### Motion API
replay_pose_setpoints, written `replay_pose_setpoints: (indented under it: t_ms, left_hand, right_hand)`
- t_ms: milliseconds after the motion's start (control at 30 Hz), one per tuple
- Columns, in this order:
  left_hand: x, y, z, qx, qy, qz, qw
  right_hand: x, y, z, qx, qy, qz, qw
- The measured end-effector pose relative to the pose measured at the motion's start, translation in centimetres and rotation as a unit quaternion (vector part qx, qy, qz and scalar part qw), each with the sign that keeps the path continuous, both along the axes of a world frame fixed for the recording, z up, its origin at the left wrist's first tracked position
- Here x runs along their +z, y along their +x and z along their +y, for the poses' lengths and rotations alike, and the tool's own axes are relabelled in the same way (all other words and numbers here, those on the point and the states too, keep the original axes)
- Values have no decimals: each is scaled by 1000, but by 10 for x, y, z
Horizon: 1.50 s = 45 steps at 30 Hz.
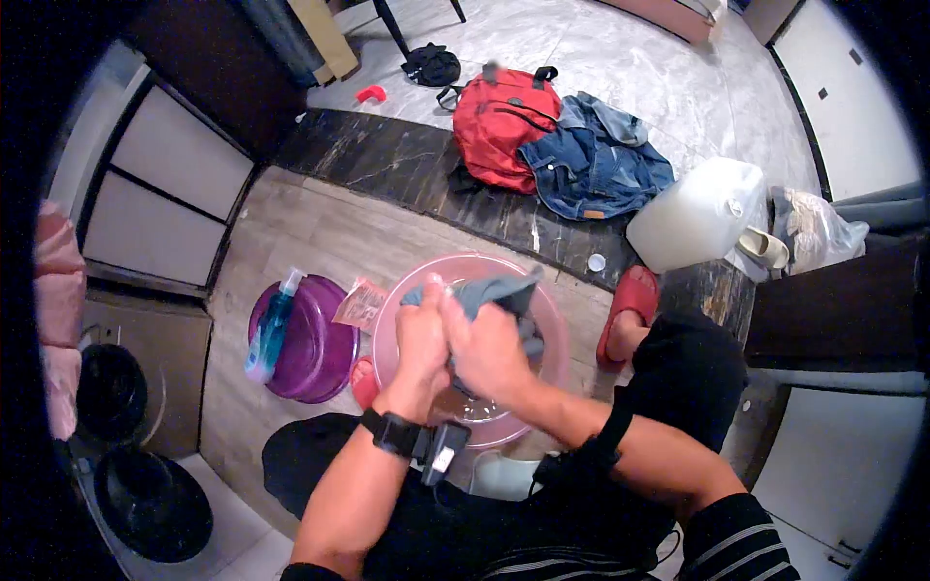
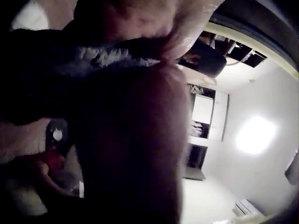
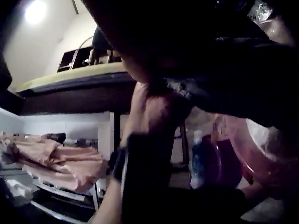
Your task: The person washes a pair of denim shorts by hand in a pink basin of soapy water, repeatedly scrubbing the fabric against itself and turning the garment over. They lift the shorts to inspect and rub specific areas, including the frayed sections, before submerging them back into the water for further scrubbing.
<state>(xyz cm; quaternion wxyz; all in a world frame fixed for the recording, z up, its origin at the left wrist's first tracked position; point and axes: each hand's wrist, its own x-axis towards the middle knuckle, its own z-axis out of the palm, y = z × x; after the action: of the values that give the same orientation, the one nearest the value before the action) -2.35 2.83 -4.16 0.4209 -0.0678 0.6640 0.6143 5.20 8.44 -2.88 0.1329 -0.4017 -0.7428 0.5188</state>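
Note:
In the head view, both hands are together above a pink basin [image 1: 559, 363] with water in its bottom. My left hand [image 1: 421, 341] grips a wet-looking grey-blue cloth [image 1: 499, 293], its fingers curled round the fabric. Close against it, my right hand [image 1: 484, 351] holds the same cloth, part of which sticks out to the right past the knuckles. More greyish fabric shows inside the basin below the hands. Dark and shadowed, the cloth [image 2: 105, 57] appears bunched between the hands in the left wrist view. The left hand [image 3: 156, 111] is also visible in the right wrist view.
Left of the pink basin, a bottle of blue-green liquid [image 1: 275, 324] lies over a purple basin [image 1: 334, 339], near a pinkish packet [image 1: 360, 304]. A red backpack [image 1: 499, 126], denim garment [image 1: 601, 160] and white jug [image 1: 693, 213] are beyond. A red slipper [image 1: 635, 295] is at right.

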Motion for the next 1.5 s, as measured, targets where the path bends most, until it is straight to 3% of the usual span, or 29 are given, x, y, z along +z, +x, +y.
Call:
replay_pose_setpoints:
  t_ms: [67, 133, 200, 267, 333, 400, 467, 533, 600, 667, 767, 800, 867, 933, 1000, 1033, 1133, 1167, 1200, 1267, 1300, 1400, 1500]
  left_hand:
    - [0, 10, -1, 35, 0, 30, 999]
    - [16, 38, 11, 75, -25, 107, 991]
    - [8, 23, 4, 59, -5, 44, 997]
    - [7, 6, 0, 30, -17, 26, 999]
    - [2, 14, -5, 37, -27, 38, 998]
    - [17, 32, 2, 47, -51, 80, 994]
    - [-14, 14, 0, 39, -3, 127, 991]
    - [-5, -5, -4, -19, -61, 73, 995]
    - [-7, 15, -5, 21, -82, 71, 994]
    - [3, 31, 0, 52, -27, 64, 996]
    - [3, 3, -6, -30, -70, 78, 994]
    - [2, 7, -8, -16, -73, 91, 993]
    - [3, 22, -5, 1, -85, 149, 985]
    - [9, 35, 3, 10, -108, 238, 965]
    - [16, 11, -1, -101, -209, 259, 938]
    - [5, 5, -4, -32, -61, 147, 987]
    - [7, 29, -2, 32, -102, 62, 992]
    - [12, 33, 2, 16, -77, 159, 984]
    - [17, 37, 5, 4, -54, 256, 965]
    - [27, 13, -1, -113, -152, 252, 949]
    - [4, 6, -6, -7, -24, 72, 997]
    - [-4, 26, -8, 7, -40, 136, 990]
    - [18, 18, 2, -50, -98, 177, 978]
  right_hand:
    - [-6, -1, 10, 45, -26, -24, 998]
    - [-13, -14, 36, -12, -40, -29, 999]
    - [-16, -8, 18, -9, 4, -36, 999]
    - [-17, 2, -11, -26, 39, 74, 996]
    - [-15, -4, 7, 39, -14, -21, 999]
    - [-7, -13, 28, -30, -32, -28, 999]
    - [3, -5, 3, -62, -16, 20, 998]
    - [-5, 0, -18, -53, 63, 78, 994]
    - [-6, -4, 9, 22, 7, -38, 999]
    - [-11, -13, 25, -28, -21, -16, 999]
    - [-10, 2, -10, -31, 15, 29, 999]
    - [-14, 4, -16, -37, 48, 49, 997]
    - [-1, -4, 15, 8, 26, -51, 998]
    - [-1, -11, 24, -41, -38, 6, 998]
    - [1, -1, 0, -31, -62, 23, 997]
    - [1, 6, -16, -26, 8, 16, 999]
    - [2, -7, 16, -8, -3, -44, 999]
    - [7, -11, 31, -14, -91, -37, 995]
    - [5, -9, 25, -20, -68, -12, 997]
    - [-4, 0, -5, -23, -23, 35, 999]
    - [-6, 2, -18, -58, 47, 86, 994]
    - [-5, -9, 22, -17, -21, -26, 999]
    - [-8, -5, 8, -32, -3, -8, 999]
